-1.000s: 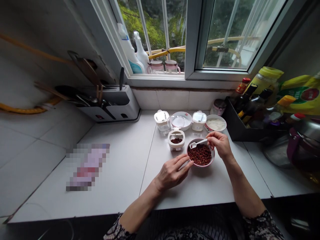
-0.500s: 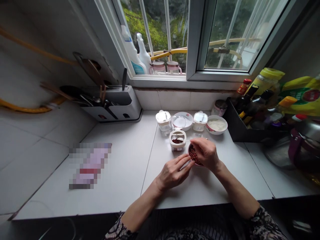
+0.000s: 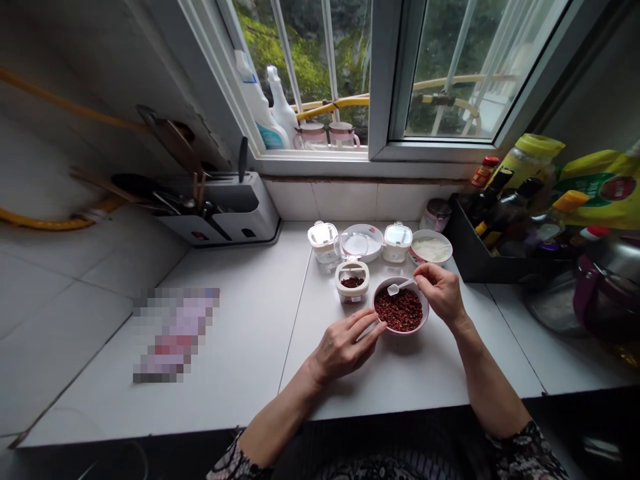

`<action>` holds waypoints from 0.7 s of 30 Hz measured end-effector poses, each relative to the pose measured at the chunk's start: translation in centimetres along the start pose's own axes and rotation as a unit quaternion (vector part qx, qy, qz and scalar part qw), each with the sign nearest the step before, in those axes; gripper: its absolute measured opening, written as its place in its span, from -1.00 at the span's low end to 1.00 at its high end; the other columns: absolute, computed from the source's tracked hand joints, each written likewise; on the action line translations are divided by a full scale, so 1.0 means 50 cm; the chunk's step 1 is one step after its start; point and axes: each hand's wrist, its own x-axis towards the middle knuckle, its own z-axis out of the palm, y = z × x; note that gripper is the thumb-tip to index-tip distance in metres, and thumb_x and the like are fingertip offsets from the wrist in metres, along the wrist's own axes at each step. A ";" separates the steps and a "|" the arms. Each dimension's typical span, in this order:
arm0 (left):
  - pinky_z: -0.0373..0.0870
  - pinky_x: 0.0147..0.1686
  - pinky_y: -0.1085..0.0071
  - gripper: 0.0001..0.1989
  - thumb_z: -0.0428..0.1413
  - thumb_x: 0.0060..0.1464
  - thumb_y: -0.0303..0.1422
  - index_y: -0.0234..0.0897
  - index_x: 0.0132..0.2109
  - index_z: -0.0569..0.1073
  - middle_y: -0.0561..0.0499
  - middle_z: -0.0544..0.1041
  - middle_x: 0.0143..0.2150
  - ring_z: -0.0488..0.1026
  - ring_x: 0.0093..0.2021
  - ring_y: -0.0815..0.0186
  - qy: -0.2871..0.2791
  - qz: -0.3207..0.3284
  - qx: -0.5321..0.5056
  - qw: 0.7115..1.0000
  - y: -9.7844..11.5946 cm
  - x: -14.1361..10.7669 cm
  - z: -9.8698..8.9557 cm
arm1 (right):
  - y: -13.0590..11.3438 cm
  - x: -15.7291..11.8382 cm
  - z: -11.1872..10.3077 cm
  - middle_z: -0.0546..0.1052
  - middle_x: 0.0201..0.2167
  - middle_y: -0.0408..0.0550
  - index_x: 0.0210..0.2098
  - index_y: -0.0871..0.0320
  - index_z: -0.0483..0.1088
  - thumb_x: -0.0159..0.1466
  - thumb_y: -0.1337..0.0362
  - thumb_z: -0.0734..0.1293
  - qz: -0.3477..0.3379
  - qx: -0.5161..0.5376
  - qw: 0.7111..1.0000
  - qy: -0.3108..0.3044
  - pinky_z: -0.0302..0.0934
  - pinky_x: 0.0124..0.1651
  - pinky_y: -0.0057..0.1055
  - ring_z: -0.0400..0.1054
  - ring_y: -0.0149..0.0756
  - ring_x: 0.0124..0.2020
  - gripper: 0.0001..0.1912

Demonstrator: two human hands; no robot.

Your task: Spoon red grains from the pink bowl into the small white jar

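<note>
My right hand (image 3: 440, 292) pinches the handle end of a small white spoon (image 3: 394, 289), which hangs over a round bowl (image 3: 427, 308) of dark red grains that look like Sichuan peppercorns (image 3: 400, 313). The spoon's scoop looks empty. On the bowl's left edge, my left hand (image 3: 347, 343) holds the rim with its fingertips. Just left and behind the bowl stands a small clear seasoning jar (image 3: 352, 295) with a white rim. Its lid is raised, and some of the same red grains lie inside.
Behind are two lidded seasoning jars, left (image 3: 323, 241) and right (image 3: 397, 241), a white dish (image 3: 373, 250) and a bowl of white powder (image 3: 432, 248). A dark bottle box (image 3: 465, 257) stands right, a utensil holder (image 3: 250, 217) left. A blurred-out flat item (image 3: 175, 337) lies on the counter.
My right hand has drawn the spoon back from the open jar, rightward over the bowl, uncovering the red grains. My left hand stays on the bowl's rim.
</note>
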 end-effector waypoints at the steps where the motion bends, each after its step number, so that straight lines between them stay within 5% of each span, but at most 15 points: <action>1: 0.59 -0.02 0.24 -0.69 0.02 0.22 -0.55 -0.38 0.09 0.44 -0.21 0.56 -0.05 0.51 0.07 0.14 0.002 0.002 -0.001 1.000 0.000 0.000 0.000 | -0.002 -0.002 0.005 0.41 -0.63 -0.17 -0.51 0.13 0.40 0.11 0.26 0.25 -0.004 -0.007 1.000 -0.008 0.15 -0.46 -0.44 0.25 -0.38 -0.58 -0.87; 6: 0.59 -0.01 0.24 -0.68 0.01 0.22 -0.56 -0.37 0.10 0.43 -0.21 0.56 -0.04 0.51 0.08 0.14 0.002 0.000 0.001 1.000 0.001 0.000 0.001 | -0.009 -0.013 0.029 0.43 -0.62 -0.16 -0.52 0.13 0.40 0.12 0.26 0.24 0.000 0.005 0.999 -0.051 0.15 -0.47 -0.44 0.26 -0.37 -0.57 -0.85; 15: 0.58 0.00 0.25 -0.70 0.03 0.22 -0.55 -0.37 0.08 0.45 -0.19 0.56 -0.04 0.51 0.08 0.16 0.008 0.003 0.006 1.000 0.001 0.003 0.000 | -0.004 0.001 0.014 0.37 -0.71 -0.21 -0.55 0.13 0.40 0.02 0.23 0.27 0.105 0.115 0.987 -0.045 0.07 -0.58 -0.45 0.13 -0.43 -0.69 -0.88; 21: 0.59 -0.01 0.26 -0.73 0.03 0.22 -0.55 -0.41 0.05 0.46 -0.20 0.56 -0.04 0.52 0.06 0.15 0.012 0.007 0.006 1.000 0.000 0.004 0.000 | -0.003 0.002 0.009 0.37 -0.67 -0.21 -0.56 0.15 0.41 0.01 0.26 0.28 0.079 0.088 0.992 -0.054 0.07 -0.55 -0.47 0.16 -0.43 -0.63 -0.89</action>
